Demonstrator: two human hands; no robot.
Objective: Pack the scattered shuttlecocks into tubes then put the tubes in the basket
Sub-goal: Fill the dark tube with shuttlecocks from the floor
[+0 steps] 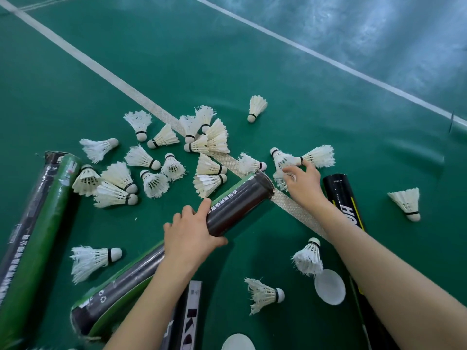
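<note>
White shuttlecocks around dark, perhaps empty tube

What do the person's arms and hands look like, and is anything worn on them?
The left arm and right arm are bare as far as the picture shows, with no sleeves. The left hand and right hand have no gloves, rings, watch or bracelet showing.

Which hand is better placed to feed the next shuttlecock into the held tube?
Right. The right hand curls its fingers over a shuttlecock just beside the open mouth of the tube, while the left hand grips the tube's middle and is occupied holding it.
</note>
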